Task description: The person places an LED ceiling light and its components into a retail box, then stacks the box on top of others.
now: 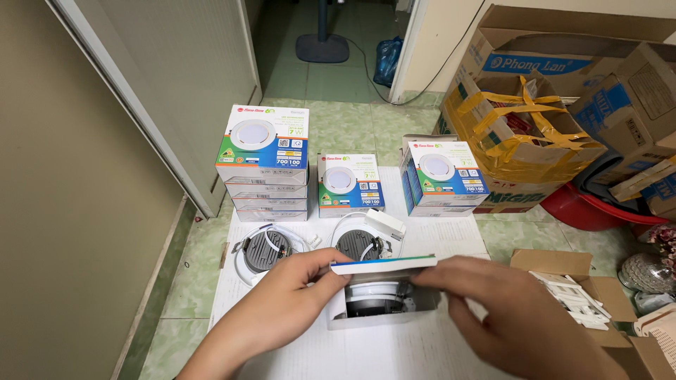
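Item: small open box (366,313), white, lying on a white sheet (394,355) spread on the green tiled floor (345,123). Contents: one round lamp (377,295), white rim and grey body; its lower part is hidden by the box wall, its top by the lid flap (384,264).

Left hand (282,306): fingers clenched on the left end of the lid flap, thumb on top. Right hand (517,313): fingertips pinching the right end of the same flap; wrist cut off by the bottom edge of the picture.

Behind the hands, on the sheet: two loose lamps face down, left one (266,251) and right one (360,244), each with white wire; the right one is partly covered by a small white block (384,224).

Further back: stack of printed boxes (264,162) at left, single printed box (350,184) in the middle, another pair (442,176) at right. How many boxes are in the left stack is hard to tell.

Right margin: large cardboard boxes (535,134) with yellow tape, a red basin (598,207) mostly hidden beneath them, an open carton of white parts (574,295), partly cut off.

Left margin: wall and sliding door (176,84). Bare sheet lies near the bottom edge, between the forearms; narrow floor strip runs along the wall.
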